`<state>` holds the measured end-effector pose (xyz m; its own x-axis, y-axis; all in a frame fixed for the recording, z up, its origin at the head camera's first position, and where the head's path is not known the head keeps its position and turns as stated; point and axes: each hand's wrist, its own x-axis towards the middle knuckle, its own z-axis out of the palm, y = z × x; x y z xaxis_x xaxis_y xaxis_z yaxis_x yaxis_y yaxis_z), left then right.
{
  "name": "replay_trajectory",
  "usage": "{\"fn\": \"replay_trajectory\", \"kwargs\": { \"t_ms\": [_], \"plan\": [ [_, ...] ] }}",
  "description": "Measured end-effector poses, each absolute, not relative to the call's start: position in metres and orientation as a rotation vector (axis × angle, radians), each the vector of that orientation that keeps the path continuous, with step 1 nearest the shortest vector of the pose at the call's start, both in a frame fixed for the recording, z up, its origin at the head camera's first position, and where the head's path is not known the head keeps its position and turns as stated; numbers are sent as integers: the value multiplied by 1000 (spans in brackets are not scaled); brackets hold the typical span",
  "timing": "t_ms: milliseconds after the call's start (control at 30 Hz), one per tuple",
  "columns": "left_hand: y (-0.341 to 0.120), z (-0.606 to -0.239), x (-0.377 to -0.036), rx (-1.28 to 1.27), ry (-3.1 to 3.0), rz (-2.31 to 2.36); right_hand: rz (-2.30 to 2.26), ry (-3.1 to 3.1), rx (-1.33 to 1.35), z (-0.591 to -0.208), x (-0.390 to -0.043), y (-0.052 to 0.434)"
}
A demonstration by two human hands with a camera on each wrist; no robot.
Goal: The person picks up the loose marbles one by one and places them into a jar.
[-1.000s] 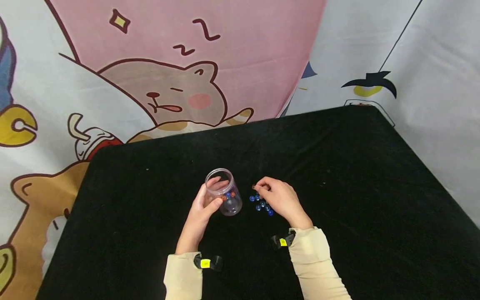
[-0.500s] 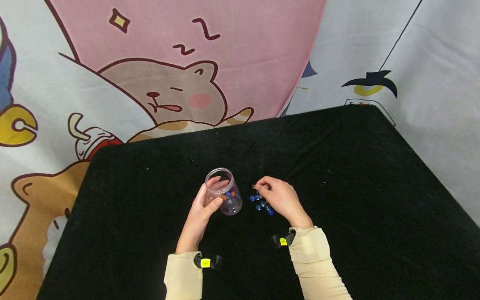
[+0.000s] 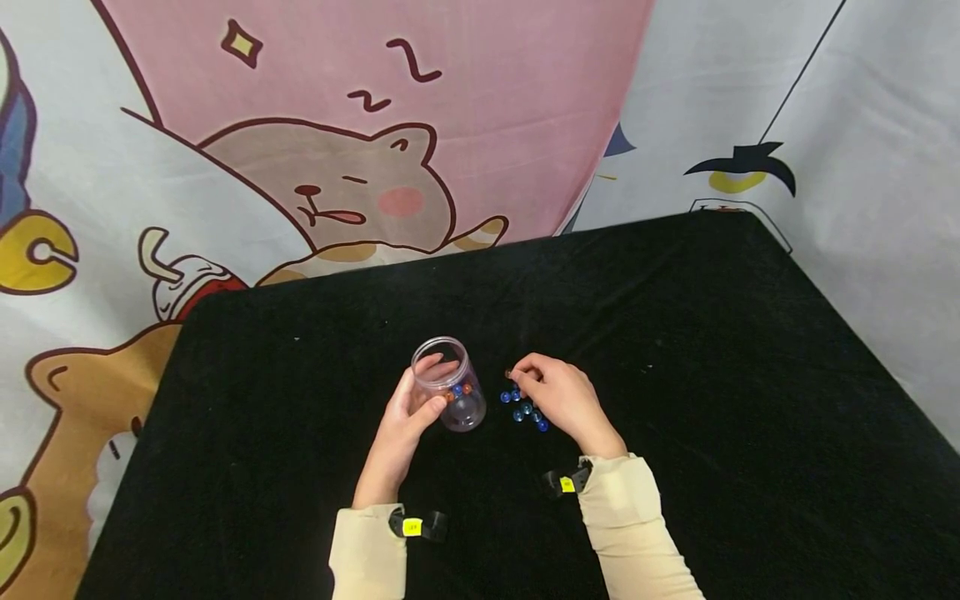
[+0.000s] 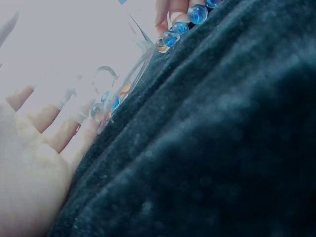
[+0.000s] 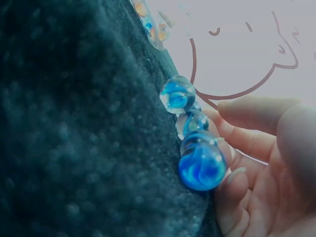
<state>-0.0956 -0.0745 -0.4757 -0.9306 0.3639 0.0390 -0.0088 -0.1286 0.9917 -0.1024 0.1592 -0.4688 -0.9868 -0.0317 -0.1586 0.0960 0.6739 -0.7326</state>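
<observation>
A clear plastic jar (image 3: 448, 383) stands on the black cloth with a few orange and blue marbles (image 4: 106, 106) at its bottom. My left hand (image 3: 405, 417) grips it, thumb in front and fingers behind. Just right of the jar lie several blue swirl marbles (image 3: 521, 408) in a loose cluster. My right hand (image 3: 558, 400) rests over them, fingers loosely curled. Its index tip touches a small reddish marble (image 3: 508, 373) on the cloth. The right wrist view shows the blue marbles (image 5: 202, 165) lying against my curled fingers (image 5: 247, 143), with nothing pinched.
The black cloth table (image 3: 675, 375) stretches wide on all sides of the jar. A cartoon-printed curtain (image 3: 337, 167) hangs close behind its far edge. Black wrist straps with yellow tags (image 3: 411, 526) sit on both beige sleeves.
</observation>
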Motion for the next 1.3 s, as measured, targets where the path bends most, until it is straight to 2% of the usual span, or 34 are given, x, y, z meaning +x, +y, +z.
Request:
{"fn": "replay_trajectory", "kwargs": {
  "t_ms": [767, 1300],
  "plan": [
    [-73, -474, -96, 369, 1907, 2128, -1183, 2709, 76, -465, -102, 157],
    [-74, -476, -96, 386, 1900, 2138, -1007, 2747, 3, -464, -100, 153]
  ]
}}
